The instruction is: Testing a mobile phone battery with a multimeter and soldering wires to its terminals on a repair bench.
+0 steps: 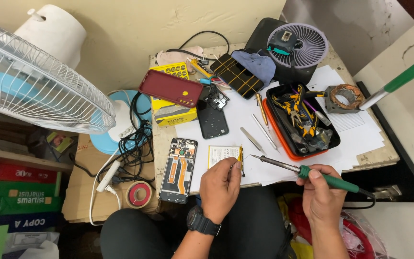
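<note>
On the paper-covered worktop (360, 139), the flat white rectangular phone battery (223, 155) lies at the near edge and serves as the landmark here. The left hand (220, 188), with a black watch on its wrist, rests just below the battery, its fingers (235, 165) curled narrow and pinched on the battery's lower right corner. Right of the battery, the right hand (323, 192) wraps its fingers around the green handle of a soldering iron (312, 173), thumb on top; the iron's thin metal tip points left and ends just beside the battery's right edge, whether touching cannot be told. Left of the battery lies an opened black phone body with an orange ribbon cable exposed (178, 170). Above the battery sits a black phone back panel (212, 120), and further up and left a dark red phone cover (170, 88) rests on a yellow cardboard box (173, 112). Up and right of the battery, metal tweezers (253, 140) lie on the paper, and beyond them stands a black and orange tray filled with yellow-handled tools (301, 122). Well above the battery, at the far edge, is a small round lilac fan (297, 45). Far left of the battery stands a large white fan with a wire grille (34, 86).
</note>
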